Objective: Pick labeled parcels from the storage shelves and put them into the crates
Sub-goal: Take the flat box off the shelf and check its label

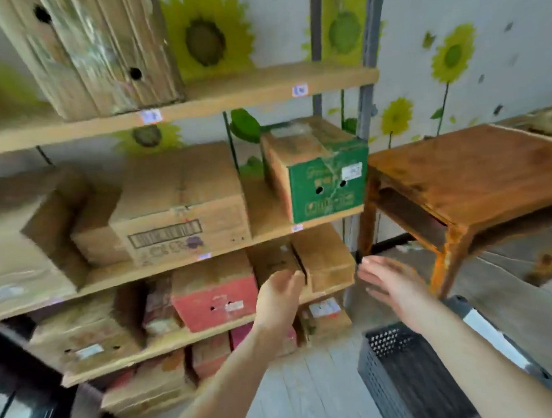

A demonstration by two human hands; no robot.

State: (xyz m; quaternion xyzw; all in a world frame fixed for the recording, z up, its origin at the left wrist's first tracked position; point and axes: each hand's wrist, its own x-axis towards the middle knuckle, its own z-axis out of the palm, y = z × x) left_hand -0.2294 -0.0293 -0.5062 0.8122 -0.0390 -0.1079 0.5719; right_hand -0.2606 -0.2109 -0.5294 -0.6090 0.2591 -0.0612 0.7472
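Both hands are out in front w/ fingers straight and spread, nothing in either one. The left hand (281, 294) and right hand (390, 281) sit palm-to-palm with a wide gap between them. The small brown carton (326, 254) is right in that gap, on the third shelf board down, at its right end. The left fingertips (300, 276) overlap the carton's front left corner, but it's too blurry to say if they touch; the right hand is just off its right side, apart from it.

Stuff crowding the grip: a second brown carton (270, 262) is jammed tight against the target, behind the left hand; further left is a red carton (215, 293) w/ a small white sticker. Directly above the hands, one board up, there's a green carton (326, 180) with a white label (351, 171), turned at an angle; left of that is a big flat carton (177, 208) w/ a barcode-ish print. Under the left wrist, on the next board down, is a labelled box (325, 315).

The grey shelf post (367, 106) stands behind the right hand's fingertips, v. near the carton's right side. A wooden table (476, 170) is off to the right of the right hand. The black crate (407, 372) is on the floor below the right forearm, perforated walls, open top.
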